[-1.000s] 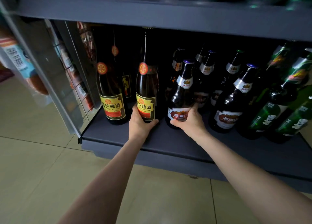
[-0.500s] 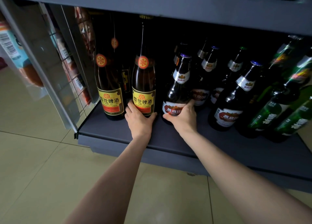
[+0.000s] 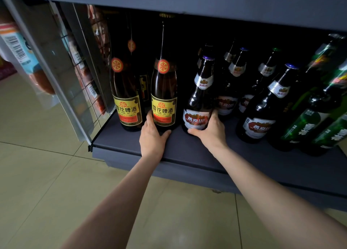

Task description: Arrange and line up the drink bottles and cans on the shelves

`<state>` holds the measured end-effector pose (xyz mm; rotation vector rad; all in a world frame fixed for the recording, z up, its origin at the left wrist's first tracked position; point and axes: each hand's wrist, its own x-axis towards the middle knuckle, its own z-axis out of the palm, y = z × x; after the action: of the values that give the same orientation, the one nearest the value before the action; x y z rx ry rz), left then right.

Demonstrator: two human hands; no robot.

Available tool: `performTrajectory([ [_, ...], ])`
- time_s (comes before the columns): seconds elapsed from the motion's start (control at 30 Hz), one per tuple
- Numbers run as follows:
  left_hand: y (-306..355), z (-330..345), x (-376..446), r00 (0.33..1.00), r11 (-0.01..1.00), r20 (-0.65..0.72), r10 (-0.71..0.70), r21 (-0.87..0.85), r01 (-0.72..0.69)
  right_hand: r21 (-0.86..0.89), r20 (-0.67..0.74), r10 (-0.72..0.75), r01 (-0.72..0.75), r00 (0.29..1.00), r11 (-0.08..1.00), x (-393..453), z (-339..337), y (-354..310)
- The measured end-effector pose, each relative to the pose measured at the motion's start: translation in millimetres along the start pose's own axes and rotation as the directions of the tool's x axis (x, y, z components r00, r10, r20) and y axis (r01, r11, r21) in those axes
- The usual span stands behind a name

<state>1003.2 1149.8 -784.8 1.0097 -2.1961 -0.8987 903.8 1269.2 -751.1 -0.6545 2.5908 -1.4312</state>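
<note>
Near the shelf (image 3: 187,151) front edge, the left hand (image 3: 153,136) grips a tall bottle (image 3: 163,91); the right hand (image 3: 211,131) grips a U8 bottle (image 3: 199,98).

Two tall brown glass bottles with yellow-red labels (image 3: 163,91) (image 3: 126,93) stand upright side by side at the left front of the dark grey shelf (image 3: 187,147). Right of them, shorter dark bottles with white-red labels (image 3: 199,100) (image 3: 262,110), then green glass bottles (image 3: 308,117).
</note>
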Motion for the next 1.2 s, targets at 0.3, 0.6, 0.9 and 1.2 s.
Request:
performTrajectory([
  [0.3,-0.5,-2.2,-9.8,0.999,1.0,-0.045,-0.004,-0.008,0.004,-0.028,0.056,-0.008,0.01,0.998,1.0,-6.0,-7.1,14.5],
  [0.6,31.3,23.4,-56.7,0.987,0.983,-0.019,0.161,-0.089,-0.162,-0.054,-0.327,0.261,-0.294,0.908,0.954,-26.9,-58.3,47.2],
  [0.9,54.6,40.6,-38.5,0.991,0.993,0.119,0.056,-0.114,-0.042,0.094,-0.358,0.335,-0.323,0.872,0.942,-16.2,-70.7,57.0],
  [1.2,54.0,43.3,-35.8,1.0,0.991,0.028,0.0,-0.135,0.004,0.272,-0.451,0.381,-0.282,0.807,0.92,8.8,-69.3,59.3],
])
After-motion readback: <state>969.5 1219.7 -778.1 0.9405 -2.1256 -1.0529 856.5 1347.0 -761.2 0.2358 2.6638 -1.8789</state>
